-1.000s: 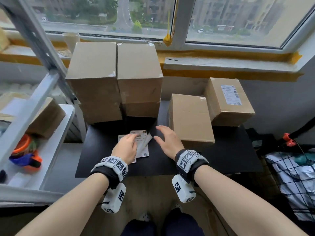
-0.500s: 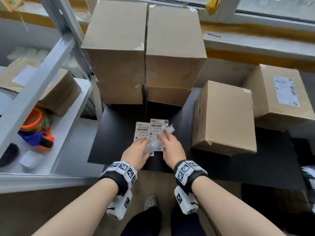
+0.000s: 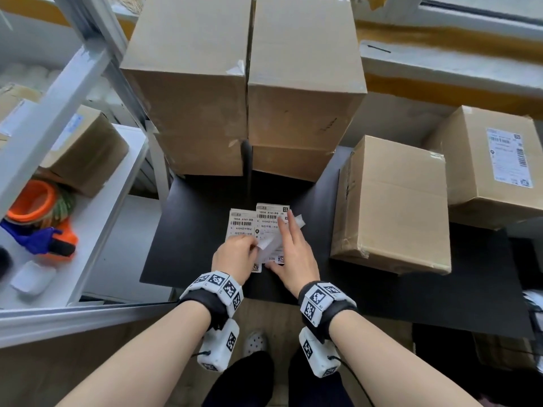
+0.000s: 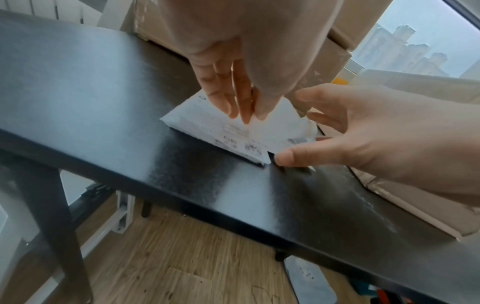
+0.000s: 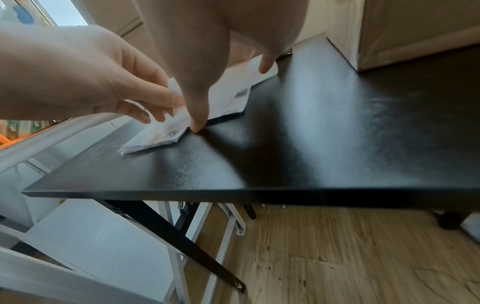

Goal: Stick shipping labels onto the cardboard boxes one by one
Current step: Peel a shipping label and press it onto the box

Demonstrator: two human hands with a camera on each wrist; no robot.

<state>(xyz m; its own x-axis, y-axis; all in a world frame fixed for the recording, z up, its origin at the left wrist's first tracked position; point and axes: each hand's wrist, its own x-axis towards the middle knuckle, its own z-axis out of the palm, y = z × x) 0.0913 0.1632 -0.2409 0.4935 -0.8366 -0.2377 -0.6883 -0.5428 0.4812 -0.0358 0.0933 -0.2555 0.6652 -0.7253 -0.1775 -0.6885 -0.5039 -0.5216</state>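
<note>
A small stack of white shipping labels (image 3: 246, 222) lies on the black table (image 3: 194, 248), in front of the tall boxes. My left hand (image 3: 256, 245) pinches the lifted edge of a thin white sheet (image 3: 269, 245) from the stack; the left wrist view shows its fingers (image 4: 233, 102) closed on that paper. My right hand (image 3: 282, 240) lies over the stack with straight fingers, its thumb (image 5: 196, 125) touching the table at the stack's near corner. A plain cardboard box (image 3: 393, 207) stands just right of my hands. Farther right, another box (image 3: 476, 183) carries a label (image 3: 508, 157).
Two stacks of tall cardboard boxes (image 3: 188, 83) (image 3: 305, 83) stand at the back of the table. A white shelf unit (image 3: 97, 201) on the left holds a box (image 3: 85, 154) and an orange tape dispenser (image 3: 38, 212). The table's near edge is close to my wrists.
My right hand came left from beside the plain box onto the labels. My left hand has lifted the edge of a white sheet. The head view has dropped closer to the table.
</note>
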